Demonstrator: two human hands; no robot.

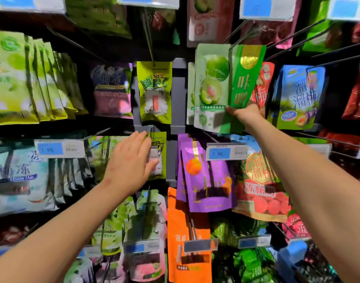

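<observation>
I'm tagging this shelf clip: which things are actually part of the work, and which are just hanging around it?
In hand: right hand pinching green packet; left hand at small lime packet.
Just hanging: purple packet, orange packet, blue packet, price tag.

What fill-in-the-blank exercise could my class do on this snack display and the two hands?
The held pouch, which the right hand pinches by its bottom edge, is mainly ____ in colour.
The left hand reaches with straight fingers for a small lime pouch hanging directly ____ a matching one.
The blue price tag beside the purple pouch reads ____.
Missing words: green; below; 7.90.
</observation>
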